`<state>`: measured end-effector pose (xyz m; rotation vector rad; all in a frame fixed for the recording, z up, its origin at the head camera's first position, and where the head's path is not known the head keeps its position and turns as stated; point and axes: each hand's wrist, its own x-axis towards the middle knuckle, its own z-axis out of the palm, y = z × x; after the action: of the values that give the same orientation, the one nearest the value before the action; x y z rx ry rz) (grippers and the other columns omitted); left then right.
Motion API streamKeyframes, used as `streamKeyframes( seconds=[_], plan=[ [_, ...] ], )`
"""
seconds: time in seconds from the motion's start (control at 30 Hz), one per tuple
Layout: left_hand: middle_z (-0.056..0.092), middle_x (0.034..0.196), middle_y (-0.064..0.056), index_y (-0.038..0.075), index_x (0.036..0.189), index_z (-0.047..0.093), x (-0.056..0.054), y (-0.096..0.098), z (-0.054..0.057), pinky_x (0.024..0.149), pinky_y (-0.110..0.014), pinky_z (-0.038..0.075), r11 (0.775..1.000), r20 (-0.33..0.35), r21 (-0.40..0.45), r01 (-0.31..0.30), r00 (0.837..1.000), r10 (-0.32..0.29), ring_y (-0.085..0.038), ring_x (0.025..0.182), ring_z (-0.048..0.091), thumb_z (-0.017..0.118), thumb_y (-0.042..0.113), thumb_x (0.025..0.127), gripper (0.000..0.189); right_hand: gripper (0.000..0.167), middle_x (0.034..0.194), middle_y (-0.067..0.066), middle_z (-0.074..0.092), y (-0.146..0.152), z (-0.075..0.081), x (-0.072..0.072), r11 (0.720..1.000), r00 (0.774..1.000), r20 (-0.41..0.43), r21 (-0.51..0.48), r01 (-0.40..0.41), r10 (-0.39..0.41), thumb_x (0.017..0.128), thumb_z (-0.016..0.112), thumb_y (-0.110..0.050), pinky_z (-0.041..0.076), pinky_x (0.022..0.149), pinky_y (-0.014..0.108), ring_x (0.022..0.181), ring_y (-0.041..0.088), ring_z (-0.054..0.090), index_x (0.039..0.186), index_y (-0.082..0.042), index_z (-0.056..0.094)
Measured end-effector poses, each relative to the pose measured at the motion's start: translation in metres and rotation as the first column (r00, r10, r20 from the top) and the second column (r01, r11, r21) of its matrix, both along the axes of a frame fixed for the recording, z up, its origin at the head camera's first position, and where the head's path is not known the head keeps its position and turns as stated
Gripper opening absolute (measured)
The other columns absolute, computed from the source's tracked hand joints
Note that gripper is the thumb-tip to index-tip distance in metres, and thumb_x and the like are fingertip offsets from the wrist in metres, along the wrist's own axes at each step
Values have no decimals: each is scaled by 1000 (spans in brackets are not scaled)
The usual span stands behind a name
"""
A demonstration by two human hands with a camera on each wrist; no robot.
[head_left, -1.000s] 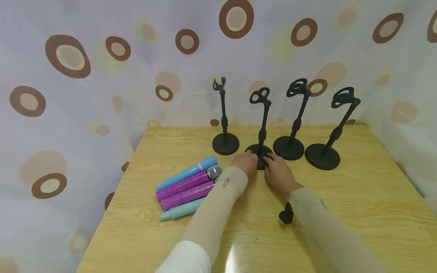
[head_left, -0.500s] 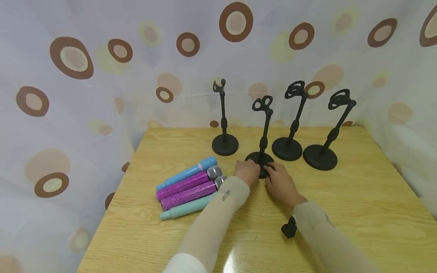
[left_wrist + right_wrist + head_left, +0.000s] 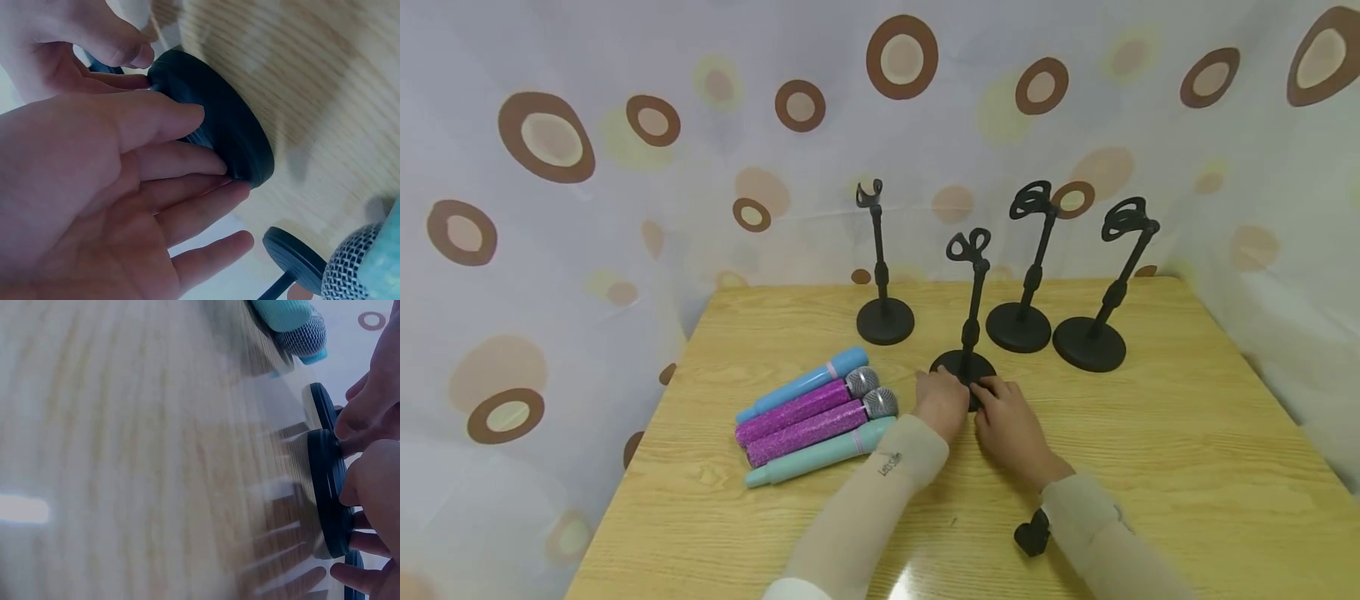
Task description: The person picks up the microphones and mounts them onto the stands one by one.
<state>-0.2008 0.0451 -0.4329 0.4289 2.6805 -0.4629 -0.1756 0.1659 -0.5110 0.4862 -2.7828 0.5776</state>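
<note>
A black microphone stand (image 3: 970, 332) with a round base stands upright on the table, and both hands hold that base. On its left is the left hand (image 3: 942, 402). In the left wrist view, that hand's thumb lies over the base (image 3: 240, 125) and its fingertips sit at the rim. The right hand (image 3: 1011, 433) grips the right side of the base. In the right wrist view, its thumb (image 3: 351, 487) is against the rim and other fingers show beyond it. The stand's double-ring clip (image 3: 968, 245) faces up.
Three similar stands stand behind: one at the back left (image 3: 885, 322), one at the back right (image 3: 1019, 327), one farther right (image 3: 1090, 343). Left of the hands lie a blue microphone (image 3: 805, 385), two glittery purple microphones (image 3: 793, 412) and a teal microphone (image 3: 823, 457). A patterned curtain (image 3: 715, 167) hangs behind the table.
Both hands have brought the held stand toward the person, away from the row of other stands. The left forearm has drawn back, uncovering more of the purple and teal microphones.
</note>
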Motion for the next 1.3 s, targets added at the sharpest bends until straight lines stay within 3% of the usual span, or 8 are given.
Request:
streamKeyframes(
  seconds=[0.2,0.4,0.67,0.93,1.17,1.3],
  plan=[
    [41,156,-3,31,147,48,8,-2,-11,113,-38,41,999,-31,29,26,999,-25,-19,137,50,48,28,105,42,36,126,21,58,-4,1,16,999,1000,-11,42,26,-25,92,61,-6,52,95,50,112,38,55,125,5,64],
    [44,155,-5,28,143,54,23,-6,-18,110,-37,45,996,-87,60,67,994,-62,-18,135,51,51,27,104,39,37,125,22,59,-6,2,34,994,999,-41,103,37,-33,90,65,-7,52,95,51,113,39,56,124,5,65],
    [55,145,-6,20,133,64,47,-13,-21,98,-33,53,986,-213,99,131,971,-107,-18,128,57,49,24,104,32,37,120,23,61,-10,3,57,990,994,-111,140,32,-16,86,67,-8,54,89,51,107,38,58,121,6,67],
    [63,134,-6,16,121,71,62,-18,-26,84,-28,58,975,-351,116,189,926,-137,-17,115,64,55,23,102,26,38,119,24,62,-17,5,81,984,992,-125,176,21,1,85,66,-9,54,85,51,106,38,60,120,7,67],
    [69,107,-4,13,108,72,71,-23,-33,67,-24,57,967,-492,133,217,862,-125,-14,89,66,58,21,100,18,39,119,25,63,-24,3,96,979,988,-152,202,-11,42,83,67,-10,55,84,49,106,37,61,117,9,68],
    [69,102,-2,10,117,71,76,-26,-36,66,-23,56,963,-542,138,233,831,-124,-12,85,66,59,21,99,24,37,118,23,63,-25,6,103,983,989,-135,178,-34,58,84,68,-10,55,84,47,105,36,61,116,8,68]
  ],
)
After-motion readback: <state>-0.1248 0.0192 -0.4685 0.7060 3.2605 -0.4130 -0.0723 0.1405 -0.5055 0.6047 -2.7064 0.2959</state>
